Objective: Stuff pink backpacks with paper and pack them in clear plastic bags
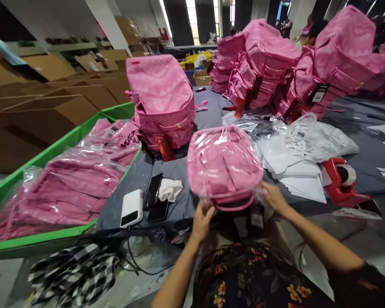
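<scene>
A pink backpack (226, 160) lies in a clear plastic bag at the table's front edge, its carry handle toward me. My left hand (202, 220) pinches the bag's edge at the near left corner. At the near right corner, my right hand (274, 197) has its fingers closed on the same plastic. A dark tag (257, 217) hangs below the handle, close to my right hand. Just behind stands an unwrapped pink backpack (163, 100) with a red and a dark tag in front.
Left, a green-rimmed bin (60, 233) holds several bagged pink backpacks. A white power bank (131, 208), dark phones and a crumpled tissue (170, 189) lie nearby. On the right are white sheets (303, 184), plastic bags and a red tape dispenser (346, 184). Backpack stacks (263, 64) rise behind.
</scene>
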{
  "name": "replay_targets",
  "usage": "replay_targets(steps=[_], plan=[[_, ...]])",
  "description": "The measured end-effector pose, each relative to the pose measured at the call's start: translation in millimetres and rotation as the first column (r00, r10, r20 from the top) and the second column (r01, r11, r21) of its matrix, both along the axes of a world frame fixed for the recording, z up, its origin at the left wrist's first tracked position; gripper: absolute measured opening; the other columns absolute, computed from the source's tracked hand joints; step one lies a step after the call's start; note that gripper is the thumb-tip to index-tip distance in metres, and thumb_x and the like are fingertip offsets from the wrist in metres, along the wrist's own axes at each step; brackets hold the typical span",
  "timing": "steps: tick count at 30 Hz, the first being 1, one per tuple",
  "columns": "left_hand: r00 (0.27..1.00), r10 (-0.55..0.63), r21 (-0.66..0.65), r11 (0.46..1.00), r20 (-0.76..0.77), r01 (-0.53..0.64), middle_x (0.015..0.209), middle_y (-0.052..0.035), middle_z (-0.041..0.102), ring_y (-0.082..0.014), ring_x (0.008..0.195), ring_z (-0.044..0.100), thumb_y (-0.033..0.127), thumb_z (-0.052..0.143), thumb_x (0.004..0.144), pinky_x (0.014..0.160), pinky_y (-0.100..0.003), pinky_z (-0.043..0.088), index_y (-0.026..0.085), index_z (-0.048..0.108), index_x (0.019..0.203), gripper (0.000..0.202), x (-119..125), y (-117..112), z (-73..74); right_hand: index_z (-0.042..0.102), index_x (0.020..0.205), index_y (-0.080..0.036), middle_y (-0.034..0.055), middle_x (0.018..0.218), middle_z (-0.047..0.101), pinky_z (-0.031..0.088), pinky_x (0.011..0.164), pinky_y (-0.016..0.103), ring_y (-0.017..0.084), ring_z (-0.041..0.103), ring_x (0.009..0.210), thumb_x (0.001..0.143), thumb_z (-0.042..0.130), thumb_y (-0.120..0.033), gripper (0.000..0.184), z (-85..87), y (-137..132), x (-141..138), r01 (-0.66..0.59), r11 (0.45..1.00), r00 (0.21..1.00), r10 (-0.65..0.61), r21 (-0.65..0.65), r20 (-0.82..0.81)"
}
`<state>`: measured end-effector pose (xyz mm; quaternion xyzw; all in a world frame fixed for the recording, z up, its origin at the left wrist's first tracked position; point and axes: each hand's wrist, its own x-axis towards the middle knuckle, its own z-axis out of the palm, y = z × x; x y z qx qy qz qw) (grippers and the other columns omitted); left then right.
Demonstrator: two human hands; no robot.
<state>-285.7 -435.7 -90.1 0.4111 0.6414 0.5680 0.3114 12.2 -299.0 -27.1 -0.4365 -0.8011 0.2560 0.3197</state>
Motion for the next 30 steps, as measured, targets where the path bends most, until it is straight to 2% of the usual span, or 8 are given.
replay_targets(steps=[2, 4, 7, 11, 16, 21, 25, 30], plan=[[0.978, 0.171, 0.080, 0.984, -0.117, -0.162, 0.085, -0.0048, 0.068, -0.0214, 0.085, 0.065, 0.052, 0.071, 0.072, 0.081, -0.035, 0.053, 0.020, 0.069, 0.085, 0.035, -32.8, 14.4, 4.9, 0.058, 0.076, -0.023, 0.0087, 0.079, 0.066, 0.051, 0.075, 0.034, 0.023, 0.061, 0.077, 0.086, 0.043, -0.041, 0.025, 15.4, 39.1, 9.0, 0.152, 0.978, 0.988, -0.156, 0.140, 0.018], [0.877, 0.464, 0.112, 0.885, -0.123, -0.452, 0.085, -0.0034, 0.067, -0.0188, 0.080, 0.063, 0.049, 0.070, 0.070, 0.077, -0.032, 0.053, 0.019, 0.067, 0.087, 0.035, -59.4, 14.0, 1.1, 0.060, 0.079, -0.022, 0.0112, 0.084, 0.068, 0.051, 0.075, 0.036, 0.024, 0.063, 0.078, 0.085, 0.049, -0.046, 0.027, 16.7, 55.0, 30.6, 0.354, 0.911, 0.929, -0.369, 0.212, 0.037], [0.791, 0.602, -0.072, 0.798, 0.104, -0.598, 0.070, -0.0011, 0.064, -0.0141, 0.056, 0.057, 0.052, 0.061, 0.075, 0.057, -0.028, 0.048, 0.017, 0.063, 0.088, 0.037, -59.0, -11.6, -16.5, 0.057, 0.065, -0.022, 0.0073, 0.063, 0.064, 0.048, 0.064, 0.033, 0.021, 0.059, 0.060, 0.085, 0.053, -0.062, 0.045, -1.3, 33.6, 63.2, 0.451, 0.892, 0.882, -0.452, 0.042, 0.135], [0.888, 0.318, -0.296, 0.929, 0.332, -0.222, 0.066, -0.0076, 0.068, -0.0154, 0.047, 0.055, 0.064, 0.051, 0.082, 0.050, -0.029, 0.046, 0.015, 0.066, 0.081, 0.051, 7.0, -36.8, -24.7, 0.067, 0.071, -0.019, 0.0075, 0.064, 0.070, 0.049, 0.056, 0.030, 0.020, 0.063, 0.057, 0.088, 0.046, -0.074, 0.061, -28.4, -30.0, 65.3, 0.334, 0.865, 0.938, -0.343, -0.374, 0.044], [0.978, -0.198, -0.090, 0.975, 0.071, 0.204, 0.117, -0.0108, 0.073, -0.0230, 0.104, 0.067, 0.047, 0.073, 0.079, 0.097, -0.037, 0.050, 0.020, 0.072, 0.108, 0.040, 80.8, 22.0, -3.9, 0.071, 0.118, -0.017, 0.0140, 0.116, 0.074, 0.054, 0.094, 0.041, 0.029, 0.069, 0.104, 0.081, 0.068, -0.062, 0.059, -35.8, -52.4, 12.5, 0.271, 0.955, 0.957, -0.281, -0.123, -0.074], [0.918, -0.208, -0.181, 0.943, 0.338, 0.281, 0.076, -0.0002, 0.064, -0.0133, 0.071, 0.058, 0.040, 0.080, 0.071, 0.076, -0.027, 0.048, 0.016, 0.069, 0.090, 0.032, 103.6, 82.3, -1.7, 0.074, 0.107, -0.016, 0.0140, 0.104, 0.076, 0.053, 0.094, 0.042, 0.030, 0.069, 0.100, 0.082, 0.068, -0.051, 0.044, -40.5, -19.8, 4.4, 0.234, 0.954, 0.971, -0.237, -0.190, 0.004], [0.882, -0.224, -0.163, 0.935, 0.414, 0.314, 0.073, 0.0006, 0.062, -0.0112, 0.068, 0.055, 0.045, 0.084, 0.063, 0.066, -0.023, 0.044, 0.016, 0.067, 0.076, 0.036, 95.8, 79.6, 3.7, 0.072, 0.089, -0.016, 0.0076, 0.082, 0.073, 0.054, 0.078, 0.036, 0.025, 0.067, 0.080, 0.079, 0.068, -0.051, 0.036, -48.3, -18.6, 30.2, 0.181, 0.902, 0.981, -0.195, -0.392, 0.004], [0.745, -0.222, -0.118, 0.920, 0.629, 0.373, 0.066, 0.0051, 0.053, -0.0062, 0.060, 0.047, 0.042, 0.088, 0.057, 0.058, -0.018, 0.037, 0.017, 0.060, 0.071, 0.040, 92.0, 73.6, 16.9, 0.069, 0.104, -0.016, 0.0051, 0.099, 0.074, 0.053, 0.084, 0.033, 0.022, 0.066, 0.090, 0.075, 0.070, -0.047, 0.042, -53.8, -45.4, 16.3, -0.155, 0.807, 0.961, -0.011, -0.571, -0.276]])
